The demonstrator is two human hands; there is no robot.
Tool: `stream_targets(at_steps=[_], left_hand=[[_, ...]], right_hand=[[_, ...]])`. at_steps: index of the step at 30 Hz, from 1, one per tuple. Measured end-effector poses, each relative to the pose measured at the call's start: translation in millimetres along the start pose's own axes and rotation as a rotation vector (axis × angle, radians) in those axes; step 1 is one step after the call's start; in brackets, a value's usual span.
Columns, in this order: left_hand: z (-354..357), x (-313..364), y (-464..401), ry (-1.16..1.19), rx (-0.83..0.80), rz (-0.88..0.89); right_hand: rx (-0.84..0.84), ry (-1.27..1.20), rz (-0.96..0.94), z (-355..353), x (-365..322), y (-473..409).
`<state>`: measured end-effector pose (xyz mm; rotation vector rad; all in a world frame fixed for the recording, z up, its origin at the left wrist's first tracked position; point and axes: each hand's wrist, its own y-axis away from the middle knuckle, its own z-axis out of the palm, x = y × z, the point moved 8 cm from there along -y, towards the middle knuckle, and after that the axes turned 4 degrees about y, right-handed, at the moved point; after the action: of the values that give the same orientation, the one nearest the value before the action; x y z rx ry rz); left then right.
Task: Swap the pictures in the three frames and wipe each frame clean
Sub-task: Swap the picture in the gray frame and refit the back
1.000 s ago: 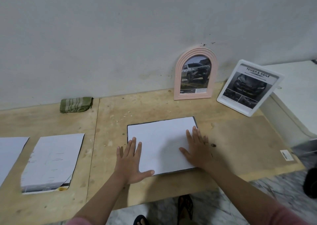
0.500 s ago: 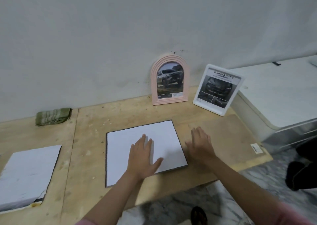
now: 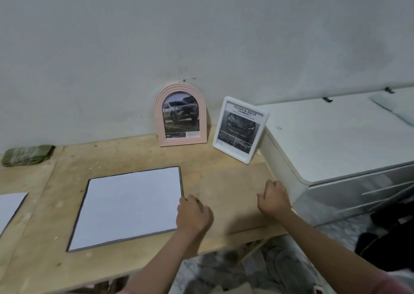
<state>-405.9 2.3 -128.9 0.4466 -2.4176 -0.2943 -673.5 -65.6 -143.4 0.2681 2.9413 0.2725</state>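
**Both hands curled near the flat frame on the desk**

Head view: a wooden desk (image 3: 224, 181) runs along a pale wall. In the middle of it lies a large rectangular frame (image 3: 130, 206), flat, with a dark thin edge and a plain white face up. The left hand (image 3: 193, 215) sits at that frame's right edge, near its near-right corner, back of the hand up and fingers (image 3: 190, 200) curled under; whether they pinch the frame's edge or only touch it I cannot tell (the knuckles hide the tips). The right hand (image 3: 273, 198) is well apart to the right, over bare wood close to the desk's right end, its fingers loosely curled and holding nothing that shows.

At the far side, leaning against the wall, stands a pink arched frame (image 3: 181, 115) with a picture of a vehicle in it. Just right of it a white rectangular frame (image 3: 240, 129) stands tilted, showing a dark car under the words "TOUGH & AGILE". A folded green cloth (image 3: 26, 154) lies at the far left of the desk by the wall. At the left border a white sheet (image 3: 10, 206) lies flat, cut off by the picture's edge. Right of the desk stands a white cabinet (image 3: 336, 136).
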Motion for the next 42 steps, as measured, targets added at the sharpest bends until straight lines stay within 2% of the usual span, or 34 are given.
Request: stream_targets(at_steps=[3, 13, 19, 28, 33, 42], left_hand=[[7, -7, 3, -0.033, -0.023, -0.092], [20, -6, 1, -0.017, -0.048, -0.174], [11, -12, 0, 0.212, 0.034, -0.403], [-2, -28, -5, 0.378, 0.141, -0.355], [-26, -55, -9, 0.359, 0.200, -0.383], [-97, -135, 7, 0.281, 0.389, -0.496]], right_hand=[[-0.042, -0.019, 0.026, 6, 10, -1], [-0.018, -0.121, 0.063, 11, 24, 1], [-0.025, -0.271, 0.236, 3, 38, -5], [-0.029, -0.452, 0.398, 2, 50, 6], [-0.059, -0.545, 0.348, 3, 29, 14], [-0.157, -0.615, 0.106, 22, -72, 18]])
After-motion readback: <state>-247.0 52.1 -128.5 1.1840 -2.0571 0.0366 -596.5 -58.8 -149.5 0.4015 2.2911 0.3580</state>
